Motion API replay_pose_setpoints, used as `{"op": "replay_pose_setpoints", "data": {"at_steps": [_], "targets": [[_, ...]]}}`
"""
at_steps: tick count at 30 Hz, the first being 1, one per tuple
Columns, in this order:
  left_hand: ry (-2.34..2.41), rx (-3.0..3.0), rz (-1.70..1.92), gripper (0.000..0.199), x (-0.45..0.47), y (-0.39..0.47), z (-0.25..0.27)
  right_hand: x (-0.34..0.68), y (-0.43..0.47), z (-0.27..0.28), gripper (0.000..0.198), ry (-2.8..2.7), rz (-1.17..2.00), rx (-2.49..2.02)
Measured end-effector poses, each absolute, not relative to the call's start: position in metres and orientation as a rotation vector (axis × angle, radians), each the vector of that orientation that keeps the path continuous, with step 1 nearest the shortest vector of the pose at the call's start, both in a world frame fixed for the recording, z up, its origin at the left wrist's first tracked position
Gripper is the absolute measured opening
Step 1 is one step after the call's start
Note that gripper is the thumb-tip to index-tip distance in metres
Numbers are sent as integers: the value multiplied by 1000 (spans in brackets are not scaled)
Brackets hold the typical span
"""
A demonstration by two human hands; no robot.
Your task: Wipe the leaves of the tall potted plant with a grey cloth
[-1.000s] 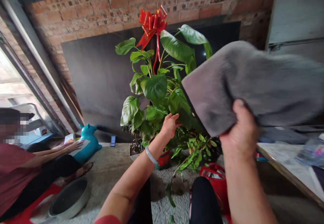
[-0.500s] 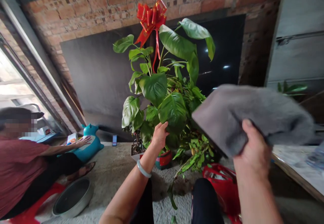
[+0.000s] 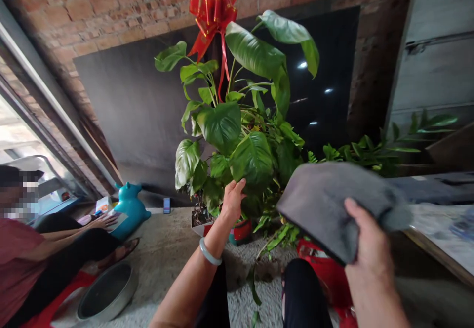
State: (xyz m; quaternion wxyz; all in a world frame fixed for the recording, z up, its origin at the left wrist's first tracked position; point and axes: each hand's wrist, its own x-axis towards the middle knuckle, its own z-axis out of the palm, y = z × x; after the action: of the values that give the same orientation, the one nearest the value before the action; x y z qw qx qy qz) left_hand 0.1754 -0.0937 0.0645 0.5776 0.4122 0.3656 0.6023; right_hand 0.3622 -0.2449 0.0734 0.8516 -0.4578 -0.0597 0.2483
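A large-leaved potted plant stands in front of me, with a red ribbon bow at its top. My left hand, below a pale bangle, is closed at the lower tip of a broad green leaf. The fingertips are partly hidden, but they seem to pinch that tip. On the right, a grey cloth is gripped in my right hand, its thumb on top. The cloth hangs out to the left, apart from the leaf, its far end blurred.
A red bag is by my right knee. To the left, a person sits with hands on a teal animal-shaped toy, near a grey basin. A phone leans against the dark panel. A table edge is at right.
My right hand has moved slightly down with the cloth, which has swung lower and uncovered the greenery behind it. My left hand has stayed at the leaf. The seated person's arms have shifted.
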Motion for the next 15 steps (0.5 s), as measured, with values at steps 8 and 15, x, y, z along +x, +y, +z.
{"op": "replay_pose_setpoints", "data": {"at_steps": [8,15], "targets": [[830,1097,1385,46,184,-94,69,342,-179,55,54,-397,671,-1231],[754,1154,1317,45,189,-93,65,317,-281,-35,64,-666,955,-1580]]}}
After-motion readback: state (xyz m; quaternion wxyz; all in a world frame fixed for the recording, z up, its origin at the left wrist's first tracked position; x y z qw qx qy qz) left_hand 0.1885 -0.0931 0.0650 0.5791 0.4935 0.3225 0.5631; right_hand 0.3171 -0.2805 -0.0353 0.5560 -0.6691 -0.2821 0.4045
